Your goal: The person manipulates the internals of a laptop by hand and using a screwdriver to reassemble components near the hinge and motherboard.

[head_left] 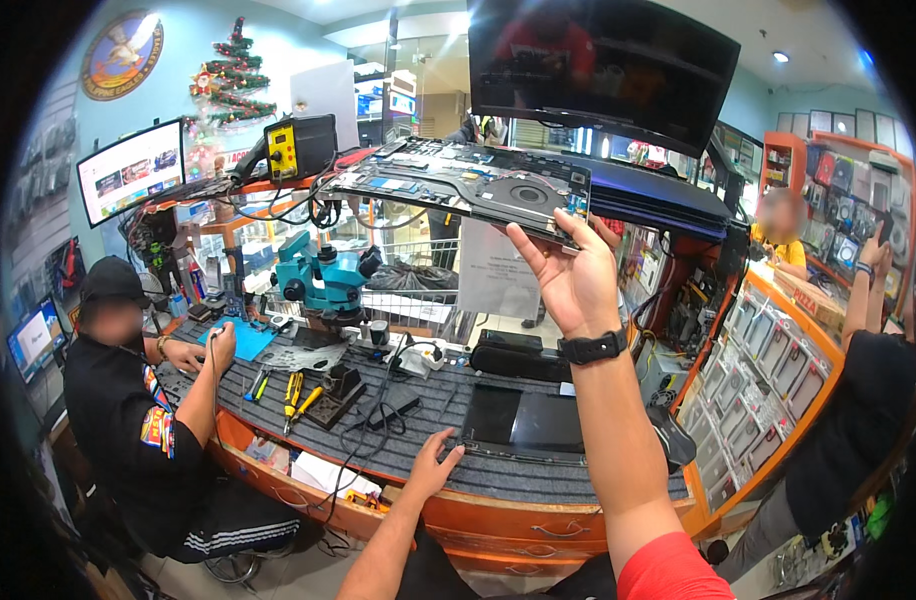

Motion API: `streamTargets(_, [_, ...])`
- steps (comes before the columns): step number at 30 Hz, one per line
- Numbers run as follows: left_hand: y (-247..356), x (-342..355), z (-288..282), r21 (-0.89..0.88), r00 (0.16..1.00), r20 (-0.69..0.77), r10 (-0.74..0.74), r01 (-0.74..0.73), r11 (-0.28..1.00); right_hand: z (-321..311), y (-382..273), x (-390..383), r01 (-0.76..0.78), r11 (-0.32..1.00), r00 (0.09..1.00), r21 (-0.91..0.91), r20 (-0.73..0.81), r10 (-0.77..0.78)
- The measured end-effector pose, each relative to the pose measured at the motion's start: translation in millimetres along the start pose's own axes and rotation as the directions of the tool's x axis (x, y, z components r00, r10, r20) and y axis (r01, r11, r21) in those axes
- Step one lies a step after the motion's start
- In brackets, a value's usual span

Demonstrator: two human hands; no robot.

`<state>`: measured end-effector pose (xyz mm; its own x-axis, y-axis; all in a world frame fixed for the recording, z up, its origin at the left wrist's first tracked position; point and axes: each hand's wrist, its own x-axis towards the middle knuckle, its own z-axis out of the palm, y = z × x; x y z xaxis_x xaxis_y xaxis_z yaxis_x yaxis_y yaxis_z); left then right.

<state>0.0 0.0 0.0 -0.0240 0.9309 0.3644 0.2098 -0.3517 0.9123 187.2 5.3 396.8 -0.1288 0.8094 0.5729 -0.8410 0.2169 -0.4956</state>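
Observation:
My right hand (575, 275) is raised with its fingers and thumb at the right corner of an uncovered laptop base (428, 180). That base lies level at shelf height, with a round fan (523, 195) and circuit boards exposed. Lower down, my left hand (436, 466) rests on the ribbed grey mat (358, 440), its fingers stretched out beside the left edge of a dark flat laptop part (523, 420). Whether the left fingertips touch that part is hard to make out.
A teal microscope (323, 278), screwdrivers (296, 395) and black cables (378, 420) occupy the bench. Above hangs a large black monitor (598, 70); closed laptops (658, 195) are stacked at upper right. A seated co-worker (128, 400) works at left.

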Motion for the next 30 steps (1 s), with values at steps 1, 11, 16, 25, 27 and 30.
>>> streamTargets(1, [1.0,-1.1,-0.3,-0.009,1.000,-0.004,0.002,-0.002,1.000,-1.3,-3.0,-6.3,0.003,1.000,1.000,-0.003,0.003,-0.003])
streamTargets(11, [6.8,5.9,-20.7,-0.211,0.946,-0.302,0.122,-0.191,0.959,-78.0,-47.9,-93.4,-0.123,0.986,0.990,0.115,-0.061,0.130])
streamTargets(16, [137.8,8.3,-63.8,-0.604,0.976,-0.204,0.073,-0.184,0.776,-136.1,-74.4,-164.0,-0.196,0.968,0.973,0.155,-0.091,0.212])
streamTargets(25, [206.5,4.0,-80.5,-0.541,0.995,0.097,-0.009,0.060,0.839,-195.2,-64.4,-223.9,-0.266,0.964,0.958,-0.025,-0.122,0.261])
streamTargets(27, [202.0,12.8,-74.7,-0.353,0.996,0.087,-0.012,0.043,0.934,-204.4,-65.0,-221.1,-0.263,0.959,0.961,-0.105,-0.116,0.251])
streamTargets(30, [195.1,29.8,-58.0,-0.440,0.989,0.146,0.006,0.059,0.896,-215.1,-69.0,-212.3,-0.272,0.932,0.961,-0.240,-0.107,0.253])
